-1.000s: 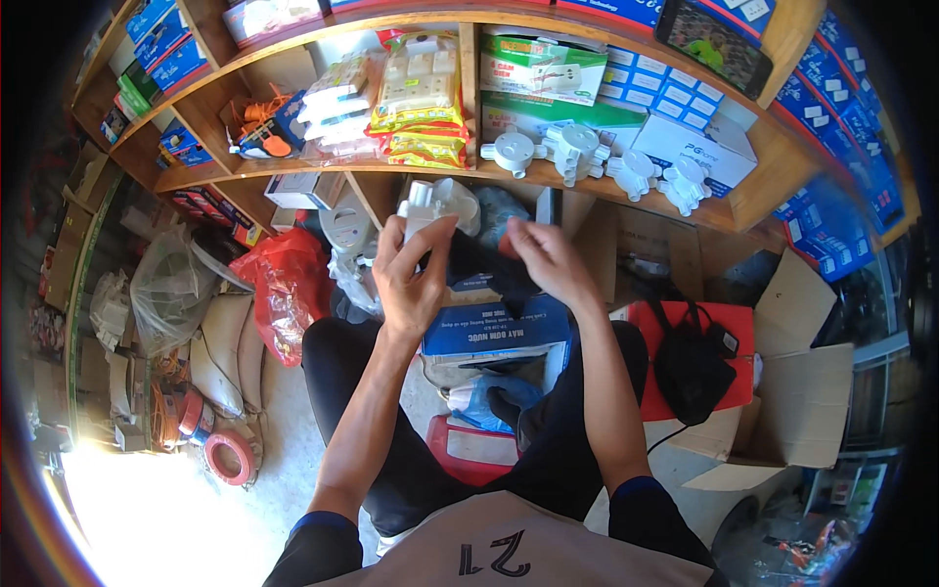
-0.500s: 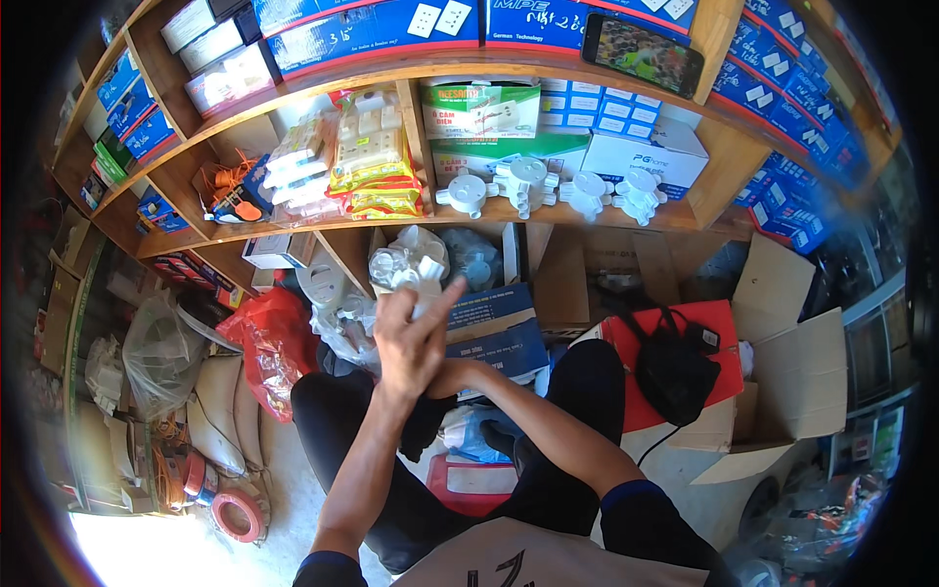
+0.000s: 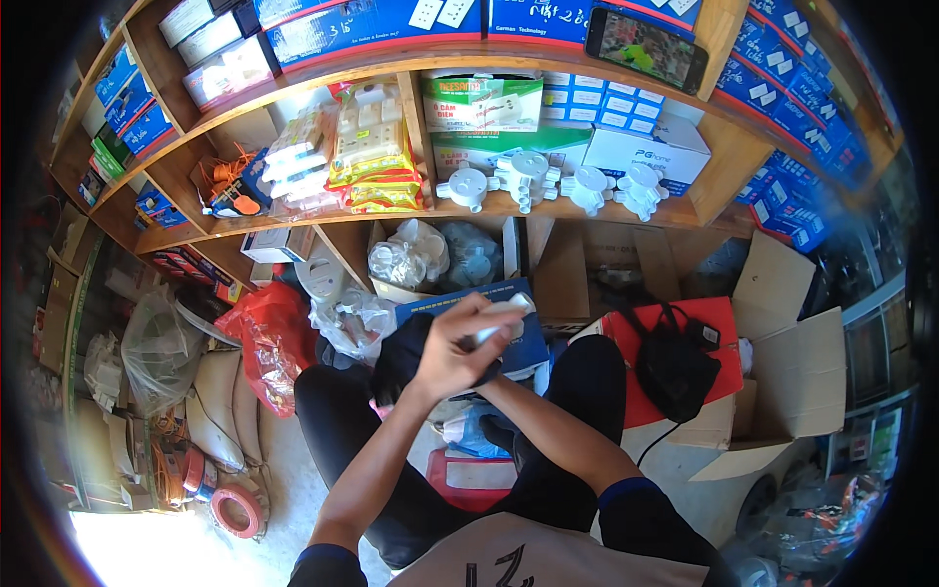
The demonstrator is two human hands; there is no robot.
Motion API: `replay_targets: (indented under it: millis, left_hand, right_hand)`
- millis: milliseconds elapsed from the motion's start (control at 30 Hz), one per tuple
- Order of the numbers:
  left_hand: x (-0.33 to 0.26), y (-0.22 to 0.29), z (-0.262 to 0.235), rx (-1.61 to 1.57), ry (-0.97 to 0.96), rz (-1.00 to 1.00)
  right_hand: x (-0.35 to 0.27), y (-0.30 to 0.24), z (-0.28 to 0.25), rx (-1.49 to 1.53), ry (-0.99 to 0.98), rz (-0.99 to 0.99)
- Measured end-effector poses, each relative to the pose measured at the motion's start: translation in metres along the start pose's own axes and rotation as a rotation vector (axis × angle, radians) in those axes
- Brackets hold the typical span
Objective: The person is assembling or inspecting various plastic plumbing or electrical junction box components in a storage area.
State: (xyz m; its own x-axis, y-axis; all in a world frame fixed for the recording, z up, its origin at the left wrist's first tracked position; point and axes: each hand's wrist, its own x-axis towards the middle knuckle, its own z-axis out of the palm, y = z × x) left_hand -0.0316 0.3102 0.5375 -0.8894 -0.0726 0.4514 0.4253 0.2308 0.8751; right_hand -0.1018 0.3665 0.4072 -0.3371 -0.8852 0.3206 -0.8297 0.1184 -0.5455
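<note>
Over my lap, my left hand (image 3: 452, 344) is closed around a small white plastic piece (image 3: 516, 305), whose end sticks out beyond the fingers. Its exact kind is hidden by the hand and by blur. My right hand (image 3: 481, 378) lies behind and below the left, with the wrists crossing and most of its fingers covered. A bunched black cloth (image 3: 399, 358) hangs beside both hands and shows again under the left fingers; it appears to be in my right hand.
Just ahead stands a blue carton (image 3: 523, 347). Behind it, an open box (image 3: 391, 291) holds bagged white fittings. White round junction boxes (image 3: 528, 179) line the wooden shelf (image 3: 372, 227). A red bag (image 3: 269, 338) lies left; a black bag (image 3: 675, 367) rests on a red box (image 3: 724, 323) at right.
My left hand has swung right and down with the white piece, from raised fingers to a closed grip. The black cloth has come up to the left of the hands.
</note>
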Motion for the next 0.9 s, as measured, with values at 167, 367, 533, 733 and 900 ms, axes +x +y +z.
replay_targets:
  millis: [167,367,533,733,900]
  left_hand:
    - [0.010,-0.013,-0.048,-0.593,0.438,-0.234]
    - [0.012,-0.015,-0.107,-0.538,0.632,-0.248]
    - [0.007,-0.018,-0.076,-0.206,0.401,-0.351]
    - [-0.002,-0.014,-0.048,0.034,0.356,-0.259]
    - [-0.004,-0.011,-0.045,0.043,0.325,-0.210]
  right_hand:
    - [-0.001,0.018,-0.035,-0.134,0.243,-0.029]
    - [0.016,0.002,-0.069,-0.179,0.414,-0.139]
    - [0.034,-0.033,-0.099,0.145,0.458,-0.055]
    - [0.016,0.002,-0.091,0.065,0.413,-0.199]
    - [0.003,0.006,-0.092,0.002,0.422,-0.174]
